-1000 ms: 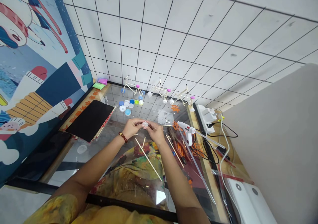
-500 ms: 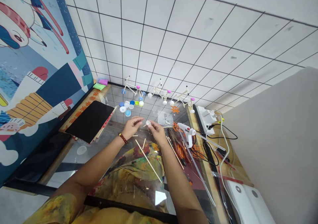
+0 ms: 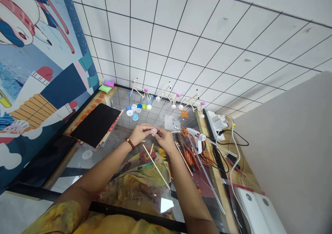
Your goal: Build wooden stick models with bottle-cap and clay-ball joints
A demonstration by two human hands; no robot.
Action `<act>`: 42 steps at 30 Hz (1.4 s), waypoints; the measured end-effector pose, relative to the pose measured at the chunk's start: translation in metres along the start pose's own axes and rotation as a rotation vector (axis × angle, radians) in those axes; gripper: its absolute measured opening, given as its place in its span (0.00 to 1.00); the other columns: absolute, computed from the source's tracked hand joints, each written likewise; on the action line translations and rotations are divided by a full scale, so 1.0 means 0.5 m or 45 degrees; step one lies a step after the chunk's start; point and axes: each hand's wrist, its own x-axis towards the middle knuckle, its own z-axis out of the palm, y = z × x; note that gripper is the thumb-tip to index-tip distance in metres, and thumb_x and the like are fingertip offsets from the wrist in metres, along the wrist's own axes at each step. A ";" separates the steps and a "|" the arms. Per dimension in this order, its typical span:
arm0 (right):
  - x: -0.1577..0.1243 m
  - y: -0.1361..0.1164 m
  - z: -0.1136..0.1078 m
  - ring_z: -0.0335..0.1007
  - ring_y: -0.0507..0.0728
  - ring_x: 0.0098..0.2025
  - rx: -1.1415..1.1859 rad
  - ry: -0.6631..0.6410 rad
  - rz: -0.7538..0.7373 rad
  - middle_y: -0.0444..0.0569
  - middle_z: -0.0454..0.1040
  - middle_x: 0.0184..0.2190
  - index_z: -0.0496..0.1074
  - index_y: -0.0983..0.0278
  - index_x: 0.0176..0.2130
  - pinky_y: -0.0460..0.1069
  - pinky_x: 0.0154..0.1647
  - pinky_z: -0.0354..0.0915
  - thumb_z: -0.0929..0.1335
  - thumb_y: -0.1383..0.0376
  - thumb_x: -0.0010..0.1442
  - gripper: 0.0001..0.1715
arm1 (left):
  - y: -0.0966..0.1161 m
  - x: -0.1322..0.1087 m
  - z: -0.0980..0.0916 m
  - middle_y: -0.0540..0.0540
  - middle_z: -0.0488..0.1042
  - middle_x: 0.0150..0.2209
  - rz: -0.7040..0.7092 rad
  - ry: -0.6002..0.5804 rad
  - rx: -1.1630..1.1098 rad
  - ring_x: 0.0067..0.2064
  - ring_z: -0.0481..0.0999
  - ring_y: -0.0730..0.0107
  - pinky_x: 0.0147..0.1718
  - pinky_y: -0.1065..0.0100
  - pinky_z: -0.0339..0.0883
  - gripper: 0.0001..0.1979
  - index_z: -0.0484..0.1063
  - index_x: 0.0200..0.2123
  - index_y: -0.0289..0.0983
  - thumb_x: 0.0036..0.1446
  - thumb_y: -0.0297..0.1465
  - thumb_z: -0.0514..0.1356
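Note:
Between the fingertips of both hands is a small whitish bottle cap (image 3: 154,130), held just above the glass tabletop (image 3: 109,173). My left hand (image 3: 140,134), with a beaded bracelet on its wrist, pinches the cap from the left. From the right, my right hand (image 3: 165,138) grips the same cap with thumb and fingers. Fingertips cover part of its rim. Thin wooden sticks (image 3: 157,167) lie on the glass below the hands. Loose bottle caps (image 3: 135,117) in blue, white and yellow-green sit beyond my left hand.
Three small stick-built models (image 3: 169,96) with caps stand along the tiled wall. A glue gun (image 3: 196,137) with its cable lies right, near pliers (image 3: 187,152). A black board (image 3: 95,125) lies left. At the right edge are a white power strip (image 3: 216,125) and a white box (image 3: 255,209).
My left hand has moved right and closed on the cap, which only my right hand held before. The view has shifted slightly.

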 end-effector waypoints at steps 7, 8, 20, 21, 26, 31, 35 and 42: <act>0.001 0.007 -0.009 0.77 0.58 0.39 -0.013 0.018 -0.018 0.49 0.81 0.42 0.78 0.59 0.47 0.54 0.45 0.72 0.72 0.61 0.53 0.20 | 0.002 0.003 0.002 0.43 0.81 0.37 0.011 -0.031 -0.053 0.40 0.80 0.64 0.43 0.64 0.74 0.08 0.82 0.31 0.38 0.45 0.33 0.68; 0.002 0.005 -0.012 0.77 0.58 0.39 -0.005 0.010 -0.027 0.48 0.81 0.41 0.78 0.59 0.46 0.53 0.44 0.72 0.72 0.61 0.52 0.19 | 0.001 0.003 0.002 0.43 0.81 0.37 0.006 -0.045 -0.061 0.39 0.80 0.64 0.42 0.64 0.74 0.08 0.82 0.31 0.38 0.45 0.33 0.68; 0.000 0.001 -0.009 0.75 0.57 0.34 -0.100 0.087 -0.041 0.46 0.82 0.36 0.80 0.59 0.41 0.52 0.40 0.70 0.71 0.61 0.54 0.14 | 0.010 0.002 0.004 0.43 0.80 0.34 0.029 -0.062 -0.028 0.37 0.79 0.66 0.41 0.65 0.73 0.05 0.81 0.30 0.37 0.47 0.30 0.67; 0.000 0.001 -0.008 0.75 0.57 0.34 -0.109 0.093 -0.041 0.46 0.82 0.36 0.80 0.59 0.42 0.52 0.40 0.70 0.71 0.61 0.54 0.14 | 0.012 0.001 0.004 0.43 0.80 0.35 0.045 -0.058 -0.005 0.38 0.79 0.66 0.41 0.65 0.73 0.04 0.81 0.30 0.37 0.48 0.30 0.66; 0.001 0.002 -0.005 0.74 0.56 0.31 -0.153 0.108 -0.040 0.46 0.81 0.33 0.79 0.59 0.42 0.51 0.37 0.69 0.71 0.60 0.54 0.14 | 0.014 -0.003 0.004 0.43 0.79 0.34 0.109 -0.035 0.082 0.37 0.78 0.67 0.41 0.65 0.71 0.03 0.79 0.29 0.36 0.50 0.29 0.64; -0.001 -0.004 -0.001 0.74 0.57 0.33 -0.170 0.111 -0.048 0.47 0.81 0.34 0.79 0.59 0.41 0.52 0.39 0.70 0.71 0.61 0.54 0.13 | 0.014 -0.003 0.002 0.43 0.80 0.34 -0.126 -0.086 -0.137 0.35 0.78 0.68 0.37 0.67 0.73 0.10 0.78 0.33 0.34 0.48 0.34 0.66; -0.002 -0.013 0.002 0.75 0.58 0.34 -0.163 0.114 -0.060 0.47 0.81 0.34 0.79 0.58 0.42 0.52 0.39 0.70 0.71 0.61 0.54 0.14 | 0.011 0.001 0.008 0.44 0.81 0.33 -0.234 0.023 -0.178 0.34 0.79 0.68 0.36 0.68 0.73 0.11 0.79 0.34 0.34 0.46 0.32 0.67; -0.002 -0.019 0.017 0.76 0.57 0.34 -0.127 0.136 -0.040 0.47 0.82 0.36 0.79 0.57 0.43 0.52 0.40 0.71 0.71 0.63 0.53 0.15 | 0.010 0.002 0.006 0.45 0.81 0.30 -0.219 0.089 -0.103 0.32 0.79 0.68 0.35 0.69 0.73 0.07 0.81 0.30 0.35 0.44 0.30 0.65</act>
